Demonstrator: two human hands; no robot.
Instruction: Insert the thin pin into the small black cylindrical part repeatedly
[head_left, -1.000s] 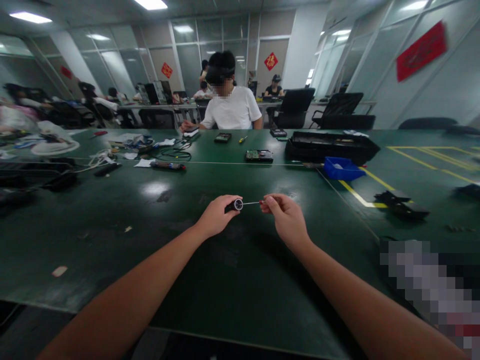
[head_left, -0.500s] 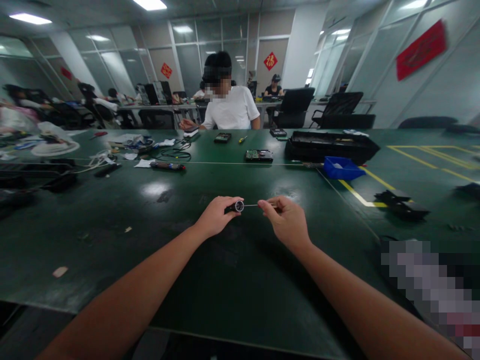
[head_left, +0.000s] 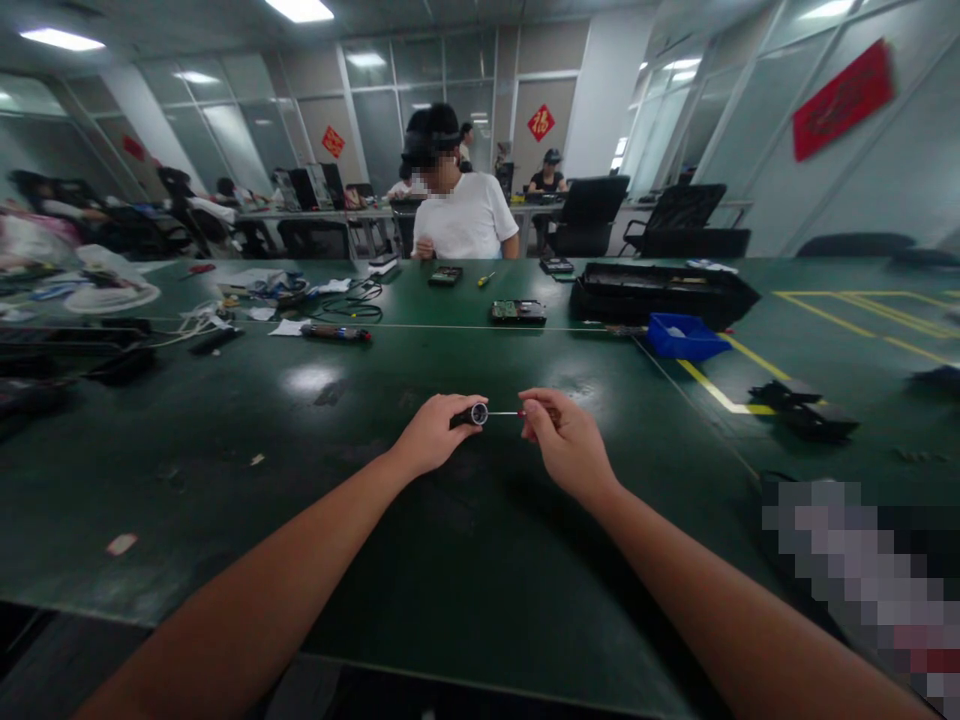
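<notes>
My left hand [head_left: 429, 435] grips a small black cylindrical part [head_left: 478, 413], its round silver-rimmed end facing me. What exactly the part is, I cannot make out. In my right hand [head_left: 568, 437] is a screwdriver [head_left: 506, 413], its handle mostly hidden by curled fingers. The thin metal shaft points left and its tip meets the side of the cylinder. A bit of red shows where the shaft enters the fingers. Both hands are above the green table [head_left: 450, 600].
Beyond my hands lie a hard drive [head_left: 518, 312], a second drive [head_left: 445, 276] and a yellow screwdriver [head_left: 486, 279]. A blue bin [head_left: 686, 337] and a long black case [head_left: 664, 292] stand back right. A dark tool [head_left: 335, 333] and cables [head_left: 360, 300] lie left. Someone in white [head_left: 465, 215] sits opposite.
The fingers of my right hand have shifted their grip on the screwdriver, with the hand slightly turned. My left hand stays put. The person opposite has drawn a hand back from the table.
</notes>
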